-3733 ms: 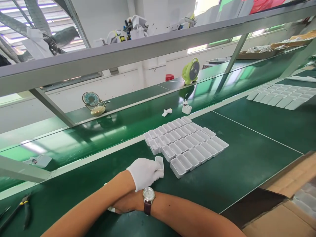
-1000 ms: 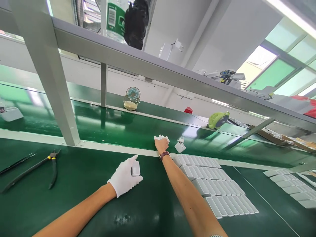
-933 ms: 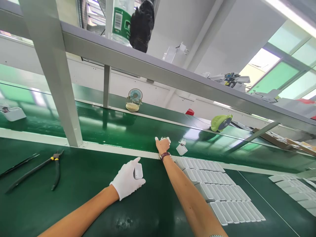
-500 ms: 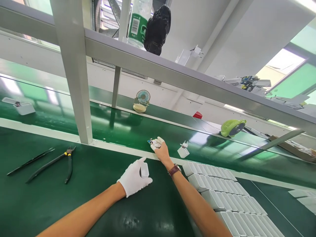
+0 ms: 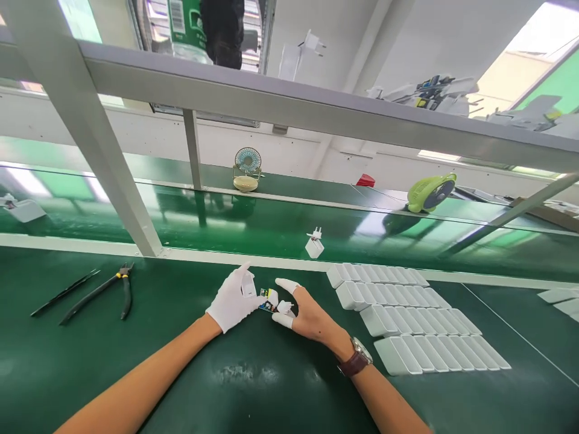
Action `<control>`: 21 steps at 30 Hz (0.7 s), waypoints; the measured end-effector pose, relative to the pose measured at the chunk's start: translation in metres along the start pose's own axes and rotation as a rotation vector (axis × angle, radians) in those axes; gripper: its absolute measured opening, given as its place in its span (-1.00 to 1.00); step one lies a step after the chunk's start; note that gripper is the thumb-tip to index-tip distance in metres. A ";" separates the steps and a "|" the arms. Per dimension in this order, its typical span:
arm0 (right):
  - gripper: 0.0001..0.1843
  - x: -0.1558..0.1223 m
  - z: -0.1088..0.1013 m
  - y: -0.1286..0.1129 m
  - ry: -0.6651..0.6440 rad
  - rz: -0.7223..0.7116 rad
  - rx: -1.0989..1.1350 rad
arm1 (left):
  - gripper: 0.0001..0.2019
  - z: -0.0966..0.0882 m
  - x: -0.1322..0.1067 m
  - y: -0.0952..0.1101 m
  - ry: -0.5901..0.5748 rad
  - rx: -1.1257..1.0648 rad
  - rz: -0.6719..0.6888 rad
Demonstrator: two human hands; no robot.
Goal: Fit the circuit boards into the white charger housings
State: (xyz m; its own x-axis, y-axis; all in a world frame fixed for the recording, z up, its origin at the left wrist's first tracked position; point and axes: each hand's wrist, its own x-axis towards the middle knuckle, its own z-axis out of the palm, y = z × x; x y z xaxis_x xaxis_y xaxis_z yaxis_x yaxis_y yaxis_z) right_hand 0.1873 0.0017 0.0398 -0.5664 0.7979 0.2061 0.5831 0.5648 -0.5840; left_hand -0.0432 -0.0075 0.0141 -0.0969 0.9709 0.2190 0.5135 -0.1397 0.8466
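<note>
My left hand [image 5: 231, 301], in a white glove, is wrapped round a small white plastic case [image 5: 248, 284], its thumb reaching to the edge of a circuit board. That circuit board [image 5: 270, 298] has yellow and blue parts and a white plug piece [image 5: 284, 307] at one end. White finger covers sit on the thumb and index finger of my right hand [image 5: 305, 313]. It holds the board by the plug end, thumb below and index finger raised clear; the other fingers are mostly hidden. Board and case are close together, the board outside the case.
Rows of white cases [image 5: 407, 301] stand on the green bench to the right. Pliers [image 5: 122, 283] and tweezers [image 5: 66, 293] lie at left. Beyond the pale rail [image 5: 217, 258], a case with a plug [image 5: 315, 246] rests on the green belt. A shelf beam [image 5: 271, 96] crosses above.
My right hand has come back from over the belt with the circuit board, to beside my left hand. The left hand still holds the case, now turned. The camera view has shifted.
</note>
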 end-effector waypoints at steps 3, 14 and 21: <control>-0.25 0.000 0.003 0.003 0.024 -0.029 -0.027 | -0.17 -0.001 0.000 0.002 0.000 0.050 -0.017; -0.49 -0.007 0.010 -0.001 0.222 -0.067 0.079 | -0.17 -0.014 -0.005 0.013 -0.117 0.118 -0.127; -0.45 -0.012 -0.004 -0.014 0.401 -0.211 0.134 | -0.23 -0.011 -0.023 0.018 -0.128 0.015 -0.072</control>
State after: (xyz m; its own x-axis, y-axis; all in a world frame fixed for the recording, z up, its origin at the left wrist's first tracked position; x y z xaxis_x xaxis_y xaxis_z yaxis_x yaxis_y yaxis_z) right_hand 0.1884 -0.0147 0.0486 -0.3798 0.7017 0.6028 0.3845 0.7124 -0.5871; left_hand -0.0411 -0.0349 0.0295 -0.0250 0.9953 0.0936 0.5220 -0.0668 0.8503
